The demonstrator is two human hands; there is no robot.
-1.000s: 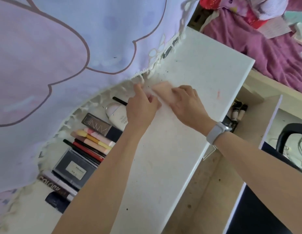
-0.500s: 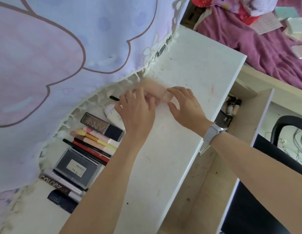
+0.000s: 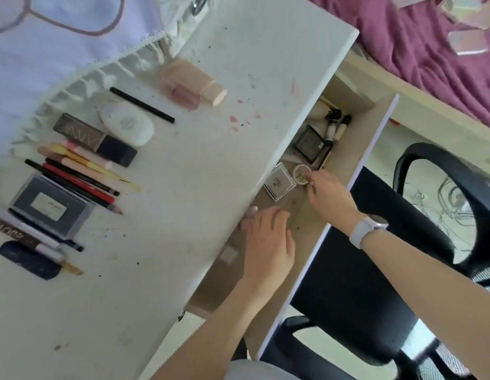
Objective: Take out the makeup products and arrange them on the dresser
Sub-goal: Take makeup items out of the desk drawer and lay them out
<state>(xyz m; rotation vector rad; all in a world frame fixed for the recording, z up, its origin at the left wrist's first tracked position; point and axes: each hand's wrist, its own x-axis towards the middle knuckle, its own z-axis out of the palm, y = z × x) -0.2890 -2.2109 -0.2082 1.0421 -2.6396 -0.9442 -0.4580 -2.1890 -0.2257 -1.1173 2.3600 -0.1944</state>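
Head cam: I'm reaching into the open drawer (image 3: 345,171), centre-right of frame. My right hand (image 3: 330,198) is pinching a small round compact (image 3: 301,174) to lift it; left hand (image 3: 268,242), fingers loose & holding nothing, is hovering at the dresser (image 3: 211,160) edge, w/ laid-out products at left.

White tabletop (image 3: 216,165), speckled with pink smears. Near the back, a peach bottle (image 3: 193,83) lying flat. Beside it a thin black pencil (image 3: 142,105), then a white oval compact (image 3: 126,123), a brown palette (image 3: 94,139), a row of pencils (image 3: 79,176), a grey case (image 3: 50,205).
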